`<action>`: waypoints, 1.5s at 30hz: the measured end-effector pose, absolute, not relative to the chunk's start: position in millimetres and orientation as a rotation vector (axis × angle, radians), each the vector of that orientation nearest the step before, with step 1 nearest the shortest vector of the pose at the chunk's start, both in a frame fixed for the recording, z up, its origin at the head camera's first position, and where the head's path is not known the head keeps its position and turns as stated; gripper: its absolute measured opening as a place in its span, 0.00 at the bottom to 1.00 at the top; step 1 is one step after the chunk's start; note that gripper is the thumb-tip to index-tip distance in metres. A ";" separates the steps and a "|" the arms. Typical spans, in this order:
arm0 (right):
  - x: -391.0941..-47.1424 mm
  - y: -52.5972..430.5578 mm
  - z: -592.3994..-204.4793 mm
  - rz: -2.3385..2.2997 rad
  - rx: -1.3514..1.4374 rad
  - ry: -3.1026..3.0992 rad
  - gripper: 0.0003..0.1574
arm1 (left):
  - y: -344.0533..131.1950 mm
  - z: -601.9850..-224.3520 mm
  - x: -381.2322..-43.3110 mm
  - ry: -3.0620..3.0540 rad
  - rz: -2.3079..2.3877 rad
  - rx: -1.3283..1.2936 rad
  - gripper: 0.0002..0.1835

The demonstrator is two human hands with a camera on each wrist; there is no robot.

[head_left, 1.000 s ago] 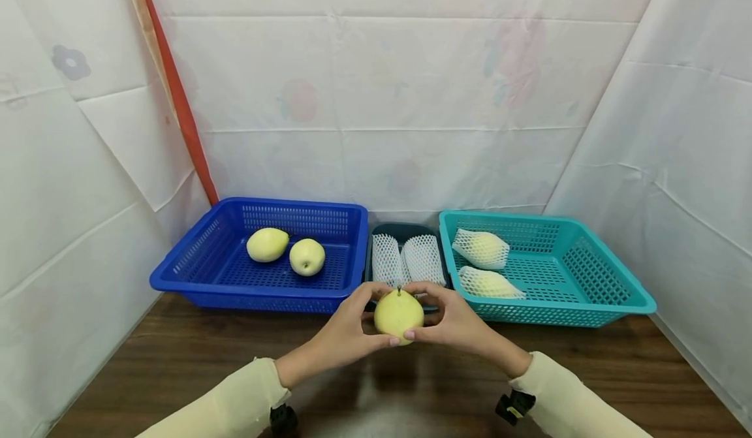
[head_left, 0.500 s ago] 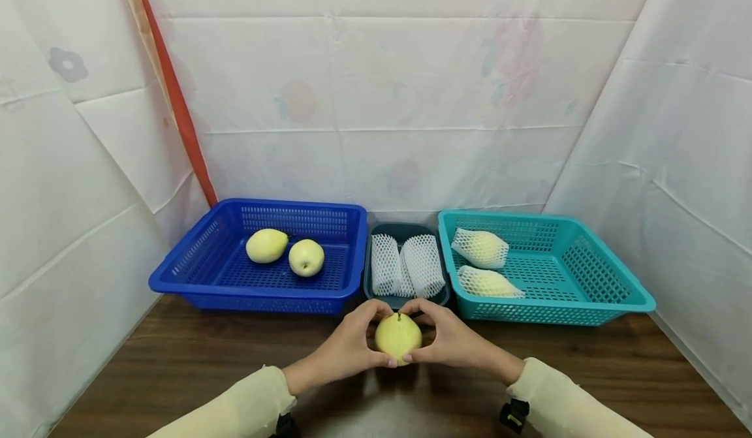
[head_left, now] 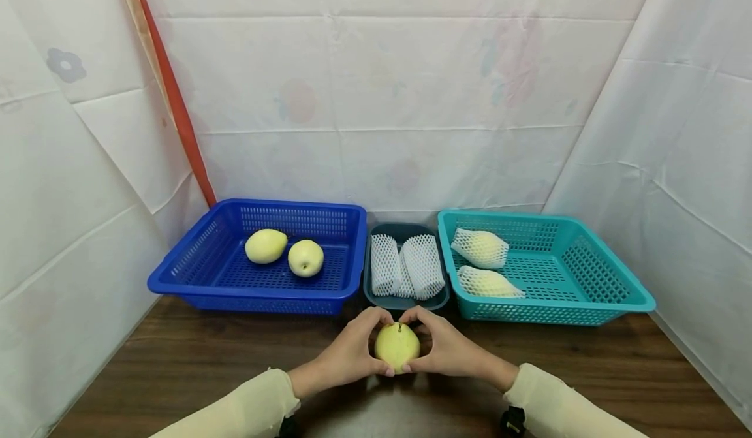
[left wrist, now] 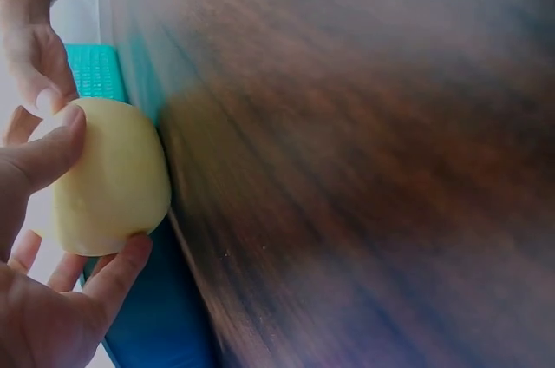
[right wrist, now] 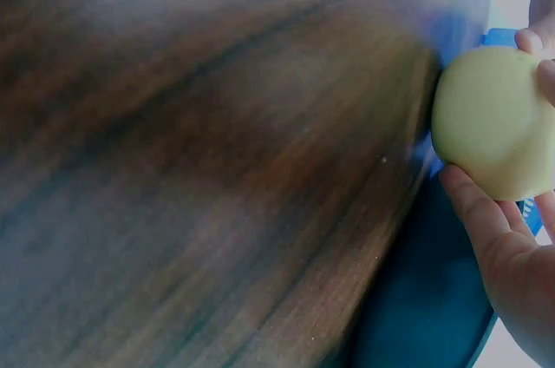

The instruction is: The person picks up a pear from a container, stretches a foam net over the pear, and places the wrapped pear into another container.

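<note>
- Head view: the left hand and the right hand clamp a yellow pear between them, fingers curled round it, thumbs on its near side. The pear is in front of a dark tub; whether it touches the table cannot be told.
- Also there: white foam nets lie in the tub, between a blue basket with two bare pears and a teal basket with two netted pears.
- Left wrist view: the left thumb and fingertips press the pear's skin.
- Right wrist view: the right fingertips touch the pear; the left hand is partly cut off.
</note>
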State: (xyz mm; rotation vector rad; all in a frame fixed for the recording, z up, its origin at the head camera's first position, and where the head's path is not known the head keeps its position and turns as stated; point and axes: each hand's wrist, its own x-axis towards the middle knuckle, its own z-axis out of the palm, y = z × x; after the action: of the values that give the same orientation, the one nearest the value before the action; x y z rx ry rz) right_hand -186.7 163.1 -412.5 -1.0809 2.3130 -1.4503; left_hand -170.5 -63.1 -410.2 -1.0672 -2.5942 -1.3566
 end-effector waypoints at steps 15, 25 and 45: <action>-190.8 163.9 -393.3 -1.266 -1.073 2.356 0.35 | -62.2 -404.4 -175.3 -2.632 -1.260 -1.068 0.35; -200.9 165.7 -346.3 -0.845 -1.207 2.618 0.18 | -61.2 -404.4 -174.4 -2.619 -1.237 -1.083 0.36; -239.8 143.0 -355.2 0.192 -1.233 3.075 0.13 | -61.1 -410.2 -170.5 -2.648 -1.256 -1.067 0.36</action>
State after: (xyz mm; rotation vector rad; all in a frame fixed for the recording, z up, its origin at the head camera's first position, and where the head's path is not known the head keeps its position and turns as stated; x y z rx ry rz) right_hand -239.8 143.0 -355.2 -1.2334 3.0751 0.1922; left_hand -170.5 -61.1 -410.2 -1.0671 -2.6478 -1.2555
